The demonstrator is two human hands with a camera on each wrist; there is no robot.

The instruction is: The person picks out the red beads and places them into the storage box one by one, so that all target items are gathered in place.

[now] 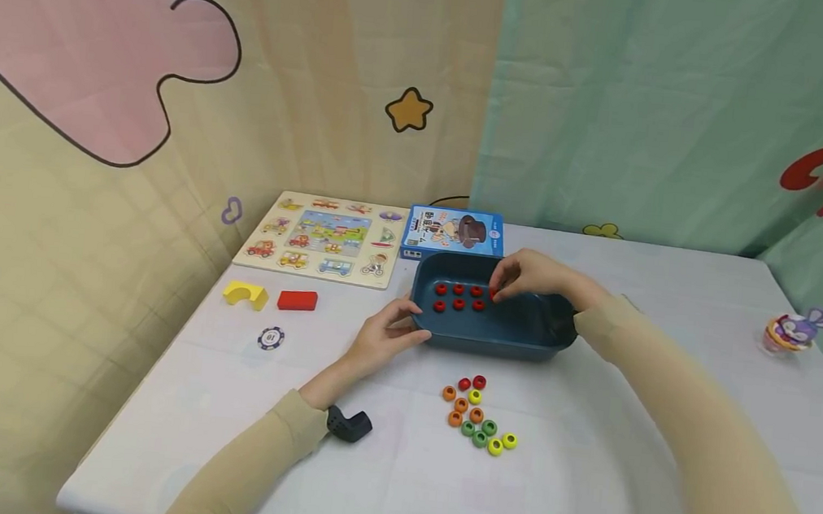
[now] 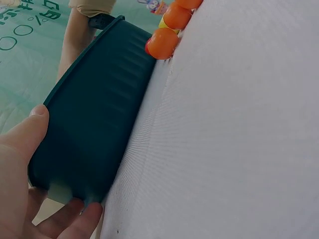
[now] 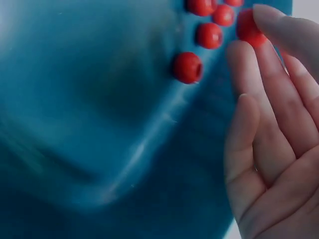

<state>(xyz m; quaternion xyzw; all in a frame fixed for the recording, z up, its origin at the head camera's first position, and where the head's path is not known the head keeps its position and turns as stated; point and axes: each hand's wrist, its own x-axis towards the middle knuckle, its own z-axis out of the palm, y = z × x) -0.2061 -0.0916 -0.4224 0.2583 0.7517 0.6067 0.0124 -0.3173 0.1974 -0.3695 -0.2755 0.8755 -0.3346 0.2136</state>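
A dark teal tray (image 1: pixel 495 348) stands on the table, with several red beads (image 1: pixel 458 303) set in two rows on the left part of its floor. My left hand (image 1: pixel 384 335) grips the tray's left front corner; in the left wrist view its thumb (image 2: pixel 39 119) lies at the rim and its fingers are bent at the end wall. Over the back of the tray, my right hand (image 1: pixel 531 274) pinches a red bead (image 3: pixel 249 27) between thumb and fingertips, at the right end of the back row. Loose red, orange, yellow and green beads (image 1: pixel 480 438) lie in front of the tray.
Behind the tray are a blue box (image 1: pixel 450 232) and a wooden picture puzzle (image 1: pixel 333 234). To the left lie a yellow arch block (image 1: pixel 245 294), a red block (image 1: pixel 297 301) and a round chip (image 1: pixel 271 339). A bunny figure (image 1: pixel 798 330) stands far right.
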